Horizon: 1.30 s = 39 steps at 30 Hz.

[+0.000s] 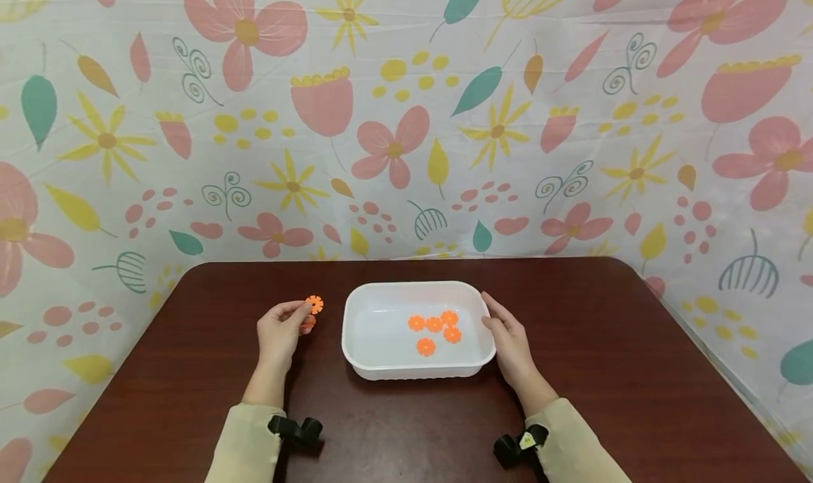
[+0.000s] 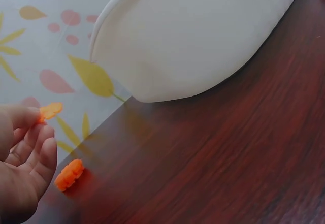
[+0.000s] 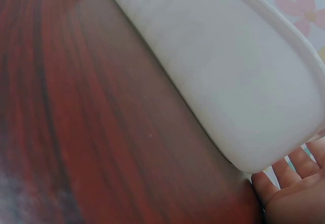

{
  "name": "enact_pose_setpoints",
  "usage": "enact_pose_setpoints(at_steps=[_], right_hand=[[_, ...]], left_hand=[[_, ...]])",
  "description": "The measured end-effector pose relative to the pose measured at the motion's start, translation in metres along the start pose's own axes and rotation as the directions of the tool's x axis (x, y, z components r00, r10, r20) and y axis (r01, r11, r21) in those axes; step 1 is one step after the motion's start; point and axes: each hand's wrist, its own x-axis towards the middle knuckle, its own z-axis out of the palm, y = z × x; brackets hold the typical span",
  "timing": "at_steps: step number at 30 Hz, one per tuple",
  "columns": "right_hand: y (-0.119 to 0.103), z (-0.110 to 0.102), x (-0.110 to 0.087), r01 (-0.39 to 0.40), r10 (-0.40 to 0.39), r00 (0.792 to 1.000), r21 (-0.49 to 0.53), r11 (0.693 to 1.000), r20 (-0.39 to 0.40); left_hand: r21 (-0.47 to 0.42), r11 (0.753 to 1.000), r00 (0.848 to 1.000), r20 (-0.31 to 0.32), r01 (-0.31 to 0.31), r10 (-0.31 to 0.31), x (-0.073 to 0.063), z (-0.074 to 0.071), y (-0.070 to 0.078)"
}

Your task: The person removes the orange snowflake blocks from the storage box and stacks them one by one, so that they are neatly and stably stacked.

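Note:
My left hand (image 1: 282,328) pinches an orange notched disc (image 1: 314,304), shaped like a small flower, between thumb and fingertip, left of the white plastic tray (image 1: 416,370). Below it, more orange discs (image 2: 69,175) stand close together on the table, partly hidden by the hand in the head view. Several flat orange discs (image 1: 426,347) lie inside the tray, right of its middle. At the tray's right end, my right hand (image 1: 511,342) holds the side, thumb at the rim and fingers along the outer wall.
The dark reddish-brown wooden table (image 1: 413,433) has rounded far corners. Behind it hangs a white cloth (image 1: 406,215) printed with flowers and leaves. Each wrist carries a black camera mount (image 1: 297,430) over a beige sleeve.

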Motion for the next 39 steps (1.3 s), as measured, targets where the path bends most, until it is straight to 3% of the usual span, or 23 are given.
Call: enact_pose_setpoints(at_steps=[8,18,39], right_hand=[[-0.002,0.0,-0.001,-0.003,0.003,1.0,-0.019,1.0,-0.001],[-0.003,0.0,-0.001,-0.006,0.006,1.0,-0.025,1.0,0.005],[-0.003,0.0,-0.001,-0.004,0.005,1.0,-0.011,1.0,0.006]], left_hand=[[0.027,0.995,0.996,0.012,0.093,-0.094,0.002,-0.01,0.002],[0.062,0.988,0.989,0.023,0.141,-0.143,0.002,-0.02,0.004],[0.184,0.972,0.989,0.016,0.143,-0.149,0.003,-0.024,-0.001]])
